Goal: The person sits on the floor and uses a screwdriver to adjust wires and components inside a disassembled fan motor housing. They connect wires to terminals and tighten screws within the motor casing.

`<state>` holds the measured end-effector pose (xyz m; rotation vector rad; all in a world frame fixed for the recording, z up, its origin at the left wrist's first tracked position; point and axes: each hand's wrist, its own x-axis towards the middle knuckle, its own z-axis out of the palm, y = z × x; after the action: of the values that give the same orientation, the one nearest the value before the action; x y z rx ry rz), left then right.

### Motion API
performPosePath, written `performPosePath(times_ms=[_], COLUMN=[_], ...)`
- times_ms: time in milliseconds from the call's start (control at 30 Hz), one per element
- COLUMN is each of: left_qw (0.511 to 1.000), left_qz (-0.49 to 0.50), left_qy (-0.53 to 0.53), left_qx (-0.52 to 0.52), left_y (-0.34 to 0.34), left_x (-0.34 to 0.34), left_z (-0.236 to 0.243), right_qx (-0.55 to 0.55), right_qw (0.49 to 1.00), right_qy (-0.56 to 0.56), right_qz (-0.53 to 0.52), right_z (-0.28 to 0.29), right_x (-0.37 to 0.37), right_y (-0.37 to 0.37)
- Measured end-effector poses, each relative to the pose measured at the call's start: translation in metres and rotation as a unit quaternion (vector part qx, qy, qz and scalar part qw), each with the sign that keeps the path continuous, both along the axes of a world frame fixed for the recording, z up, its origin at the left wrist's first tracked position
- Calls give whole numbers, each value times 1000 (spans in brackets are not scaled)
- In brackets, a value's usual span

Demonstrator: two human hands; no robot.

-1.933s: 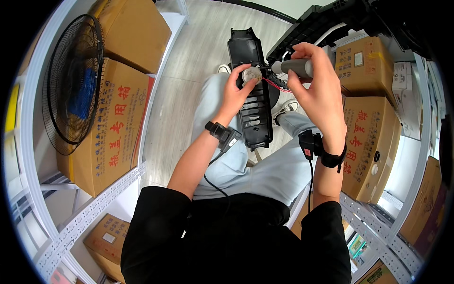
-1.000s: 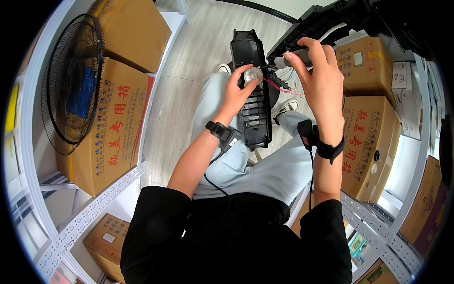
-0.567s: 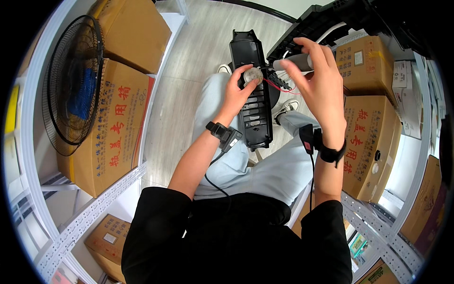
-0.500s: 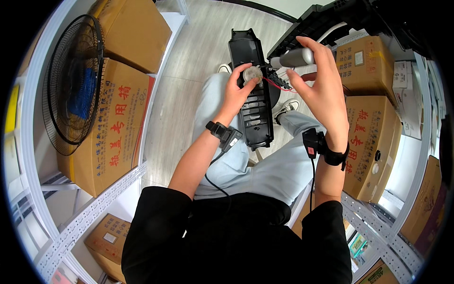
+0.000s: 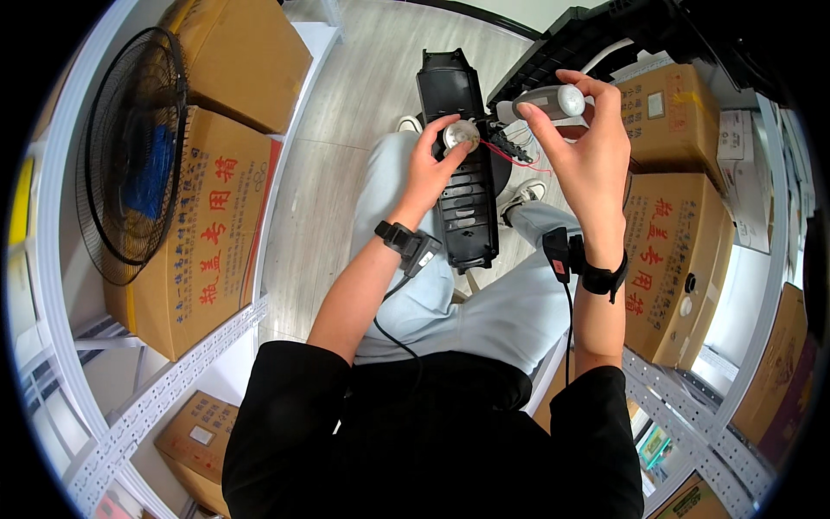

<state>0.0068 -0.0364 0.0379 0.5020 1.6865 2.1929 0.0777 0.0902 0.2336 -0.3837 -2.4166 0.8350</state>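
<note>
While the left hand (image 5: 427,169) pinches a silvery disc (image 5: 462,135), the right hand (image 5: 590,160) grasps a screwdriver (image 5: 548,104), apparently for turning; a twist needs alignment.

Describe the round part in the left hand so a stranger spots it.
Find the long black slotted panel in the view's upper middle. Over it, the left hand grips a small round part. Unlike the elongated grey tool in the right hand, it is pale and circular.
</note>
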Motion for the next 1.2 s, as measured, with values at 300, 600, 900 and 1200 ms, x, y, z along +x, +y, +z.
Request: performPosePath(times_ms=[300,600,900,1200], left_qw=[1000,1000,1000,1000], left_qz=[12,2,9,-2], left_qy=[-9,-7,8,-3], left_qx=[6,-9,-10,-2], left_y=[1,0,1,0], left_x=[-1,0,1,0], left_z=[-6,-3,2,2], right_qx=[-68,32,121,-85], right_qw=[989,999,991,986], right_qy=[28,9,24,-16], right_qz=[127,43,47,144], right_z=[0,1,-2,11], right_x=[1,-2,2,8], right_y=[5,0,-2,4])
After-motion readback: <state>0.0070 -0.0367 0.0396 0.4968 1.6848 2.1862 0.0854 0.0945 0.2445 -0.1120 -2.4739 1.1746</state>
